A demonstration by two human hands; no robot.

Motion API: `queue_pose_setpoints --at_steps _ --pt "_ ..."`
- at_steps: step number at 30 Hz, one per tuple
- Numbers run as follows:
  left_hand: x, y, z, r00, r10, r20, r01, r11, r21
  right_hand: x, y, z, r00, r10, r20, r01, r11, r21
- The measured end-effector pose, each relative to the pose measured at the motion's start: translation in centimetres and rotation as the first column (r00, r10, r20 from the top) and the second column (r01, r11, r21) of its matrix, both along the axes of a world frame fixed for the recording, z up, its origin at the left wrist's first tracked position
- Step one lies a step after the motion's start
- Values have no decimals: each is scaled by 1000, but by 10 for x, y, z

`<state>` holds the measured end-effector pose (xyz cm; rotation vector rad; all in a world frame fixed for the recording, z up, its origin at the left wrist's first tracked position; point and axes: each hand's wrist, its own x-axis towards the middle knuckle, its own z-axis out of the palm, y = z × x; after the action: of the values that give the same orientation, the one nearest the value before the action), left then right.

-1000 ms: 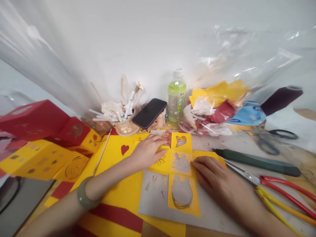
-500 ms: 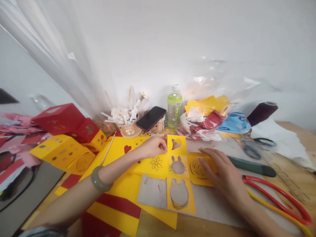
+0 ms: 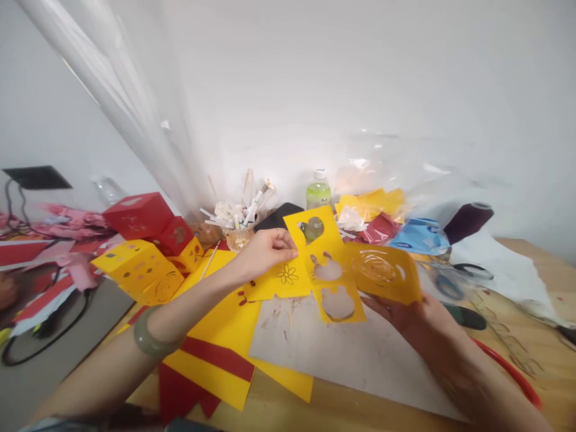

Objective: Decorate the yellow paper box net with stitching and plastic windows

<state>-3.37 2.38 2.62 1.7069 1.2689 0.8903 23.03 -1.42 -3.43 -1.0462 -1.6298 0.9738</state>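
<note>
A cross-shaped yellow paper cutout (image 3: 348,273) is lifted off the grey board (image 3: 315,354). Its panels carry a rabbit-head hole, other animal-shaped holes, a spiral cut and a drawn flower. My left hand (image 3: 270,255) pinches the paper where the flower panel meets the upper panel. My right hand (image 3: 405,312) is under the spiral panel and supports it from below; most of its fingers are hidden behind the paper. On my left wrist sits a green bangle (image 3: 150,333).
Yellow (image 3: 135,270) and red (image 3: 137,216) paper boxes stand at left. A cup of sticks and pens (image 3: 240,222) and a green bottle (image 3: 318,192) stand at the back. Scissors (image 3: 468,273), a dark-handled tool (image 3: 468,316) and a red handle (image 3: 513,366) lie at right.
The yellow cutout has risen from the board, tilted and held by both hands. My right hand has gone from resting on top of the spiral panel to beneath it. The view has shifted slightly.
</note>
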Motion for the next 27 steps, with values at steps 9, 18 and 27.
queue_pose_setpoints --at_steps 9,18,27 --pt "15 -7 18 997 79 9 -78 991 -106 10 -2 8 901 401 -163 -433 849 -304" --pt "22 -11 13 980 -197 16 195 956 -217 -11 -6 9 954 -27 -298 -128 865 -486" --pt "39 -18 9 956 -292 12 290 942 -168 -15 -23 7 956 -86 -281 -43 905 -423"
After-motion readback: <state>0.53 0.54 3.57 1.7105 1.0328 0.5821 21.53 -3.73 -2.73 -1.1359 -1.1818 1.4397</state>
